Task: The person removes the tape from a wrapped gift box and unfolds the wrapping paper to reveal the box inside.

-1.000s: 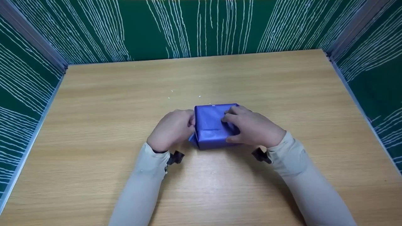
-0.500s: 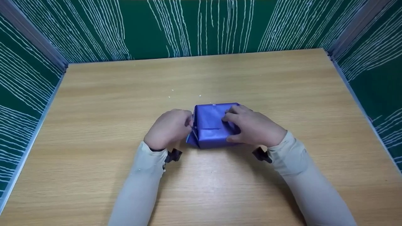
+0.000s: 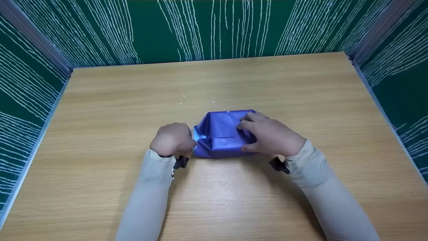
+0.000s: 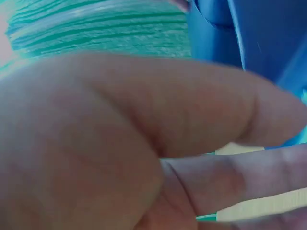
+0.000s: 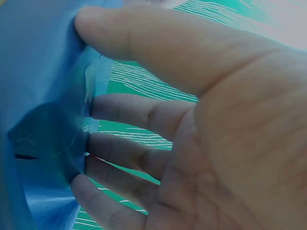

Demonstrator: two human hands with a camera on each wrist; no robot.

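Note:
A package (image 3: 227,125) in shiny purple-blue wrapping paper lies on the table. At its left end the paper flap (image 3: 204,151) stands pulled outward, and a light blue patch shows inside the fold. My left hand (image 3: 174,139) pinches the flap's outer edge; in the left wrist view the thumb (image 4: 206,105) lies across the blue paper (image 4: 273,33) and hides the exact contact. My right hand (image 3: 272,135) grips the package's right part from above. The right wrist view shows its thumb and bent fingers (image 5: 134,112) against the paper, denting it.
The wooden table (image 3: 133,87) stretches around the package on all sides. A few tiny white scraps (image 3: 213,102) lie behind it. Green panels with white streaks (image 3: 153,33) enclose the back and both sides.
My left hand has moved left and slightly toward me, drawing the left-end flap outward so the fold spreads and light blue shows. The right hand keeps its place on the package.

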